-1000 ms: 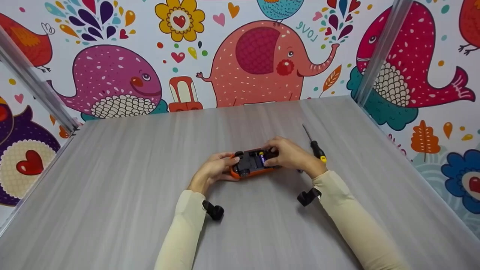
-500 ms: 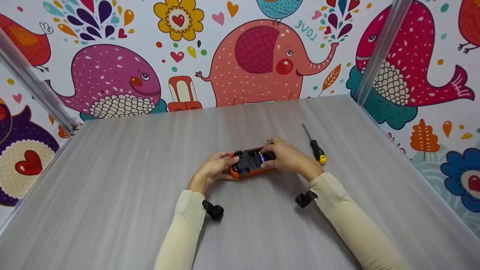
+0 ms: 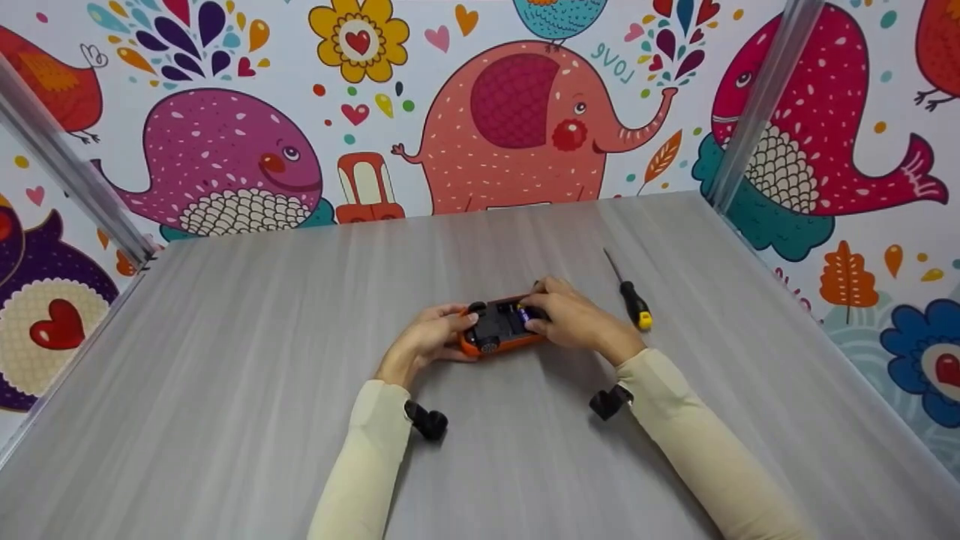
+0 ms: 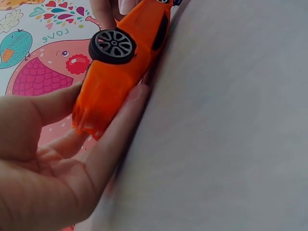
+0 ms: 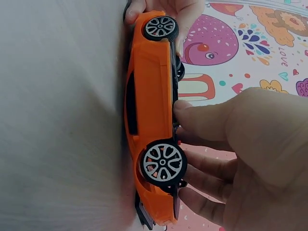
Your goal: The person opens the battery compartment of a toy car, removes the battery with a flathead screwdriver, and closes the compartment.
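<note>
An orange toy car lies upside down on the table, its black underside facing up. My left hand grips one end, thumb on the underside and fingers along the body. A small purple battery shows in the recess of the underside. My right hand reaches over the other end, with thumb and bent forefinger at the two ends of the battery. In the right wrist view the thumb touches the underside, and the other fingers bend toward the wheel. The hand hides part of the recess.
A screwdriver with a black and yellow handle lies right of the car, blade pointing away. Cartoon-printed walls stand behind and beside the grey table. A small black camera sits at each wrist.
My right hand has shifted slightly left along the car, its thumb and forefinger drawing nearer the battery. The car and my left hand have stayed in place.
</note>
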Tool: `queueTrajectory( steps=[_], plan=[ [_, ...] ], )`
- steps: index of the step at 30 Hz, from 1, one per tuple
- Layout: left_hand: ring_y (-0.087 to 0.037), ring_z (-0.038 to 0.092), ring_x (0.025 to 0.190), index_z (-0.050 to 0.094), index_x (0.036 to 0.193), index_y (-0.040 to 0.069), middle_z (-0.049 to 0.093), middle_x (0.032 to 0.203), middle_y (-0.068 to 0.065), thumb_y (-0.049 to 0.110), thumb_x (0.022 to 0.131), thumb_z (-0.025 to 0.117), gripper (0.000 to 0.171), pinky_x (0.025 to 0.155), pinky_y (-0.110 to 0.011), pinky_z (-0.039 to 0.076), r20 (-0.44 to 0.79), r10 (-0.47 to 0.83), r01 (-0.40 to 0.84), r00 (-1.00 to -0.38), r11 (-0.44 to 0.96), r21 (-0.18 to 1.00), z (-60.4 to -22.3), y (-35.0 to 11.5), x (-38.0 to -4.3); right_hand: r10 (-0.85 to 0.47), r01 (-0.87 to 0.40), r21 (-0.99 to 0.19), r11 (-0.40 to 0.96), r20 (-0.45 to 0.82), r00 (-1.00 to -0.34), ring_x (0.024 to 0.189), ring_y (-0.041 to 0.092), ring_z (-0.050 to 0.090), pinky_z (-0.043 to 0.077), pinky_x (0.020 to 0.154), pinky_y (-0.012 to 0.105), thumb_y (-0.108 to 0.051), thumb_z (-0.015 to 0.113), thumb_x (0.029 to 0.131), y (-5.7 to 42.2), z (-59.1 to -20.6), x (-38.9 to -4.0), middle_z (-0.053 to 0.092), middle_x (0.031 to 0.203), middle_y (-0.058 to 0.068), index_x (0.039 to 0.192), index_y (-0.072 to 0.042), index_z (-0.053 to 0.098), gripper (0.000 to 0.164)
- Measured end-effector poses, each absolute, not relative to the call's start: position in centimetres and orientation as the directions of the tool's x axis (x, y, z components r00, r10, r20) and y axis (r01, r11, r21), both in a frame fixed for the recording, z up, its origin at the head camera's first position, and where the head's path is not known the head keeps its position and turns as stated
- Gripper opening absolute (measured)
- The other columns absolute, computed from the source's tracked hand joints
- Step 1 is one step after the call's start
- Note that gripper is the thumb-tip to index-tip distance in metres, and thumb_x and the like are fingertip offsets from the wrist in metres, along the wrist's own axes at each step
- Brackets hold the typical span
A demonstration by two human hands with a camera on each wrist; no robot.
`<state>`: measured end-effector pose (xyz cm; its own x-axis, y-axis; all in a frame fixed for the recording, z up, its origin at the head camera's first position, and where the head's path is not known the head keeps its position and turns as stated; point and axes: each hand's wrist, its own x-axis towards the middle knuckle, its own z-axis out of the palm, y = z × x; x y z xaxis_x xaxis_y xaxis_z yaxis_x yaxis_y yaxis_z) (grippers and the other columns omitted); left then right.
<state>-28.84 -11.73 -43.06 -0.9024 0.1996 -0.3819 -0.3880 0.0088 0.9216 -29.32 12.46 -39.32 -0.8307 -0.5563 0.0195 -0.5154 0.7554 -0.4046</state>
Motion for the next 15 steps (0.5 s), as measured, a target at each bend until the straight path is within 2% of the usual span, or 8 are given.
queueTrajectory(
  steps=[9,15],
  plan=[
    [-0.022,0.069,0.096,0.051,0.142,0.004,0.064,0.131,-0.02,0.015,0.099,0.063,0.046,0.078,-0.044,0.062,-0.387,0.194,-0.392,-0.901,0.014,0.92,-42.99,-11.73,-28.78,-0.563,-0.509,-0.415,0.754,-0.011,-0.826,0.128,0.03,0.048,0.04,0.113,0.048,-0.019,0.058,0.102,12.54,-39.05,-29.18,0.052,0.136,0.014,0.135,-0.006,0.063,0.036],
    [-0.022,0.069,0.098,0.05,0.143,0.004,0.063,0.131,-0.021,0.016,0.099,0.063,0.048,0.075,-0.041,0.062,-0.389,0.185,-0.392,-0.903,0.019,0.92,-43.06,-11.76,-28.86,-0.591,-0.539,-0.393,0.745,-0.014,-0.806,0.127,0.029,0.049,0.042,0.111,0.048,-0.02,0.064,0.099,12.74,-38.75,-28.97,0.053,0.135,0.014,0.136,-0.006,0.062,0.04]
  ],
)
